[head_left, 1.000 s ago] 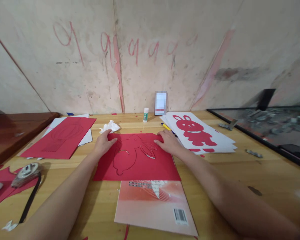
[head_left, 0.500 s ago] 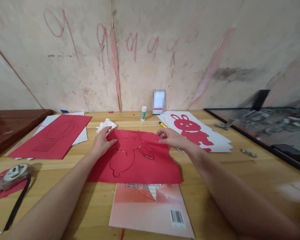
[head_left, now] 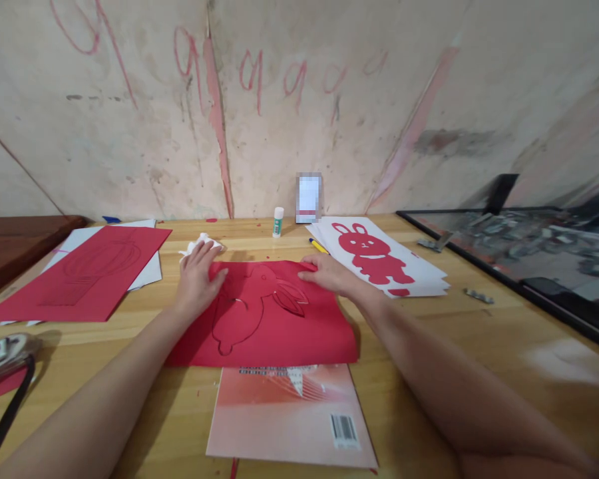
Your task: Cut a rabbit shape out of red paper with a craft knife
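A red paper sheet with a partly cut rabbit outline lies on the wooden table. My left hand rests flat on its far left corner, fingers stretched out. At the sheet's far right edge my right hand lies with fingers extended and pressing down on the paper. A pink booklet with a barcode sits under the sheet's near edge. A crumpled white tissue shows just beyond my left fingertips.
White sheets with a red rabbit cut-out lie at the right, a yellow pen beside them. A glue stick stands by the wall. Another red sheet lies left. A tape measure sits near left, a dark tray far right.
My right hand pinched and lifted the sheet's far edge half a second ago and now lies flat on it. The view has drifted left and down a little.
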